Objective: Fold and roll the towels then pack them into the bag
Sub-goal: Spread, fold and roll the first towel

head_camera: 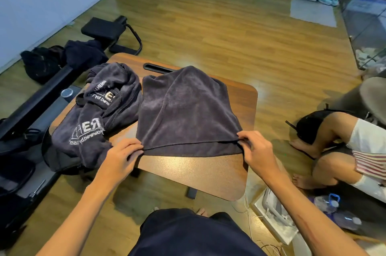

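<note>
While both hands pinch the near corners of a dark grey towel (186,107), a person stands over a small wooden table (200,174) set on a wood-plank floor (229,32). The left hand (122,158) grips the towel's near left corner between thumb and curled fingers, and the right hand (255,149) pinches the near right corner, the top layer lifted slightly off a lower layer whose hem shows just beneath. The towel lies folded over on the middle and right of the table, its far end bunched near the slot handle (157,67) cut into the far edge. A heap of more dark towels (98,115) with white lettering is crumpled along the table's left edge, touching the spread towel and spilling over the near left corner. Beyond the far left corner, on the floor, a black bag (41,63) sits beside dark exercise equipment (110,32). Off the table's right edge, a second person's bare legs (325,145) rest on the floor, and plastic bottles (338,212) lie near the right corner beside a white box (275,216).
</note>
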